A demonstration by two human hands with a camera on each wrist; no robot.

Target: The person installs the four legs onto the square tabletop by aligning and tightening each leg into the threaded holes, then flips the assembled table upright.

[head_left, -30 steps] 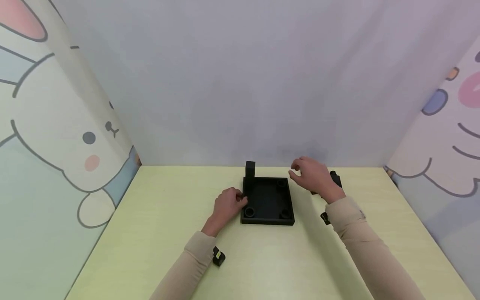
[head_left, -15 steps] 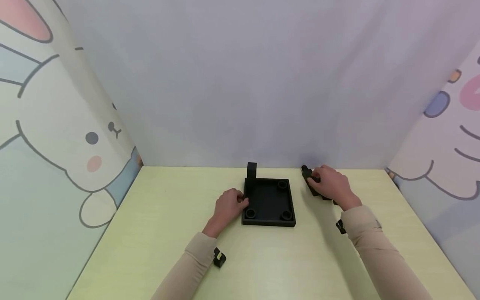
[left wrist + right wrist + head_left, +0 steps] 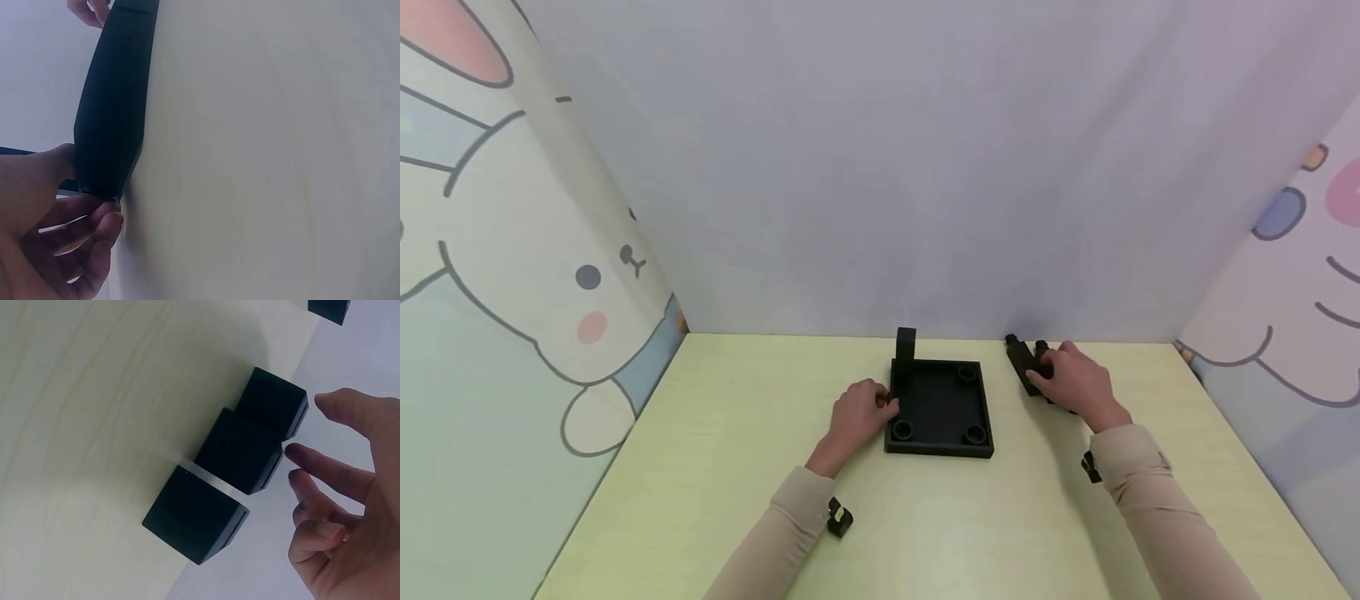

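Observation:
A black square panel (image 3: 937,408) with a raised rim lies on the table, with round sockets showing at three corners. At its back left corner a black square post (image 3: 906,343) stands upright. My left hand (image 3: 853,412) pinches the panel's left rim; in the left wrist view its thumb and fingers are at the panel's end. To the right, my right hand (image 3: 1078,383) is at several black blocks with threaded ends, partly covering them. In the right wrist view thumb and forefinger are spread about the smallest-looking block (image 3: 272,403), beside the middle block (image 3: 240,450) and the nearest block (image 3: 195,515).
The pale yellow table (image 3: 715,467) ends at a light grey backdrop (image 3: 925,167) close behind the blocks. Cartoon-printed side walls (image 3: 497,350) stand left and right. A small black device hangs at each cuff.
My right hand has moved right from beside the panel's back corner to the black blocks, then slightly further right, uncovering a second threaded end. The left hand has stayed at the panel's rim.

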